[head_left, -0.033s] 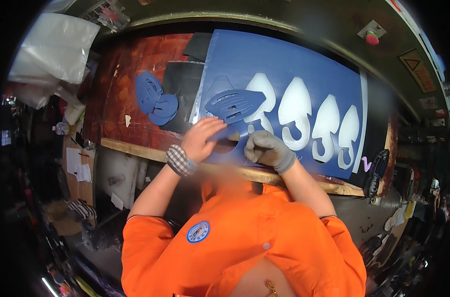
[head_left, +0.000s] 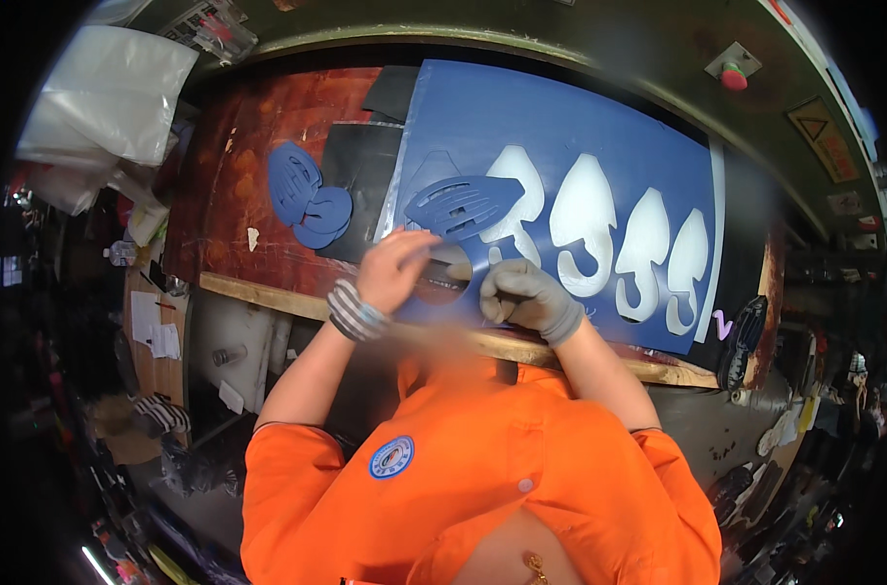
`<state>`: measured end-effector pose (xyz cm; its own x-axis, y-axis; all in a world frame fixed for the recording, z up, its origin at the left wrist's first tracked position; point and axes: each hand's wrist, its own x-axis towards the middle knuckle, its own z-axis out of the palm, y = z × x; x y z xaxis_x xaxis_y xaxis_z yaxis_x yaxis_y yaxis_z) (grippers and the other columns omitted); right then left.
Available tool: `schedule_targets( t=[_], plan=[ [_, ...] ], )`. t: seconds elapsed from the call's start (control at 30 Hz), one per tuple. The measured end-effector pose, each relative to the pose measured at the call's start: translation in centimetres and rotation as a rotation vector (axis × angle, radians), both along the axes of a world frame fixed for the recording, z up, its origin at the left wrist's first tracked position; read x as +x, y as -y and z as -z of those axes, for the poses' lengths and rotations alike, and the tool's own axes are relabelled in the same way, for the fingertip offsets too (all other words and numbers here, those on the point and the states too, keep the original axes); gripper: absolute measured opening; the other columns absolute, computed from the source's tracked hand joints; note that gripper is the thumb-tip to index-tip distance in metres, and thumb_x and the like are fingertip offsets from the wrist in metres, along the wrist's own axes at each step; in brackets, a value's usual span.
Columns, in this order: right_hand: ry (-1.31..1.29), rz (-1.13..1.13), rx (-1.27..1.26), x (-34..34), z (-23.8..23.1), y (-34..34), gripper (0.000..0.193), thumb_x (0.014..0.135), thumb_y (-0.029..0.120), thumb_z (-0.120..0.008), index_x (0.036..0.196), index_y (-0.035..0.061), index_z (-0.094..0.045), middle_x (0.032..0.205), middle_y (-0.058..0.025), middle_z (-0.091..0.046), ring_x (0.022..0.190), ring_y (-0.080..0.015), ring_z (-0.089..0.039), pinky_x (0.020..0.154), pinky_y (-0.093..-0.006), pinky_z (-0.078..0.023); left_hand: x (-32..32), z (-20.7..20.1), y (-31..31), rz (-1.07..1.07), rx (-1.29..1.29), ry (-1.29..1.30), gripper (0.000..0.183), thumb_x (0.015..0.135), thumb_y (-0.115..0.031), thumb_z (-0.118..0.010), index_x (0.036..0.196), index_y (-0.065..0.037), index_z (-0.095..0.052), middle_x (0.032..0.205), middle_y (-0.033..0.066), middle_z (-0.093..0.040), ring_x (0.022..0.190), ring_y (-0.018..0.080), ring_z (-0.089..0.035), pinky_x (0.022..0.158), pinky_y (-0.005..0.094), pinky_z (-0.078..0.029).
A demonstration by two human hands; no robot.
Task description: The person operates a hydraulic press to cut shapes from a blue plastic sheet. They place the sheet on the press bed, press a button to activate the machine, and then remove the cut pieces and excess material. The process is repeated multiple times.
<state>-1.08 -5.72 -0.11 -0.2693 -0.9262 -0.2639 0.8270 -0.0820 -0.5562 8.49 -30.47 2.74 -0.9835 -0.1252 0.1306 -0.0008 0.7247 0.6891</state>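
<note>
Across the reddish bench (head_left: 238, 190) lies a large blue sheet (head_left: 560, 107), with a loose slotted blue piece (head_left: 490, 199) on its left half, overlapping one of four white shapes (head_left: 582, 200) in the sheet. The bare left hand (head_left: 393, 271) is at the sheet's lower left, fingers loosely bent and fingertips just beside the slotted piece; I cannot tell whether thumb and fingers close on anything. The gloved right hand (head_left: 529, 297) has its fingers curled inward over the near part of the sheet, but whether they pinch it or only rest there does not show. Between the hands, blue material curves around a dark opening (head_left: 441, 285). A sharp pull here could tear any narrow strip beside the opening, and lifting the sheet's left side might tip the slotted piece off, since nothing visible holds it down. Tugging might also drag the sheet askew. Motion blur softens the left fingertips, the glove hides what lies under the right fingers, and a smeared patch between the forearms covers part of the bench's near edge. Whether the curved blue material belongs to the sheet or is a separate piece is hard to make out.
</note>
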Motion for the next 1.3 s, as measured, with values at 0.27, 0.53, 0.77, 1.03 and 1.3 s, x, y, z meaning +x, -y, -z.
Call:
schedule_targets(
  t=[0.27,0.53,0.77,1.03,1.3],
  plan=[
    [-0.556,0.085,0.56,0.9,-5.9,1.2,0.027,0.086,0.015,-0.062,0.065,0.0019,-0.052,0.057,-0.0018,-0.053,0.046,-0.0086,-0.053,0.043,-0.0252,-0.041,-6.3,-2.9,7.0,-0.394,1.213,-0.304,0.026,0.096,-0.017,-0.066,0.109,0.006,-0.064,0.1,0.0105,-0.069,0.086,0.0162,-0.066,0.08,0.0306,-0.054],
    [-0.722,0.151,0.724,0.9,-7.8,0.3,0.032,0.088,0.018,-0.062,0.062,0.0016,-0.052,0.053,-0.0005,-0.05,0.045,-0.0073,-0.048,0.043,-0.0264,-0.039,-8.8,-1.9,7.4,-0.734,1.293,-0.154,0.022,0.091,-0.016,-0.071,0.102,0.001,-0.063,0.094,0.0114,-0.066,0.083,0.0185,-0.064,0.075,0.0353,-0.054],
    [-1.483,0.52,0.65,1.3,-8.3,0.5,0.018,0.087,0.016,-0.067,0.076,0.0019,-0.062,0.078,-0.0091,-0.067,0.053,-0.0161,-0.058,0.05,-0.0295,-0.045,-3.4,-4.1,6.6,-0.346,1.258,-0.182,0.023,0.097,-0.021,-0.064,0.104,0.001,-0.062,0.093,0.0086,-0.065,0.088,0.0194,-0.065,0.083,0.0348,-0.054],
    [-1.405,0.245,0.731,0.8,-8.5,8.5,0.036,0.086,0.04,-0.069,0.096,0.0056,-0.071,0.085,-0.0133,-0.069,0.076,-0.0308,-0.067,0.069,-0.0382,-0.053,-2.5,-2.5,1.4,-0.385,1.085,-0.29,0.02,0.1,-0.019,-0.061,0.101,0.001,-0.064,0.089,0.007,-0.066,0.078,0.0127,-0.06,0.071,0.0287,-0.051],
    [-1.165,-0.154,0.576,-1.3,-4.9,11.5,0.043,0.09,0.045,-0.062,0.084,0.0026,-0.07,0.081,-0.019,-0.068,0.072,-0.0358,-0.066,0.068,-0.0416,-0.05,-3.3,-1.0,4.1,-0.593,1.596,-0.295,0.019,0.102,-0.021,-0.056,0.106,-0.003,-0.06,0.095,0.0058,-0.065,0.087,0.0178,-0.066,0.077,0.0337,-0.055]
  ],
)
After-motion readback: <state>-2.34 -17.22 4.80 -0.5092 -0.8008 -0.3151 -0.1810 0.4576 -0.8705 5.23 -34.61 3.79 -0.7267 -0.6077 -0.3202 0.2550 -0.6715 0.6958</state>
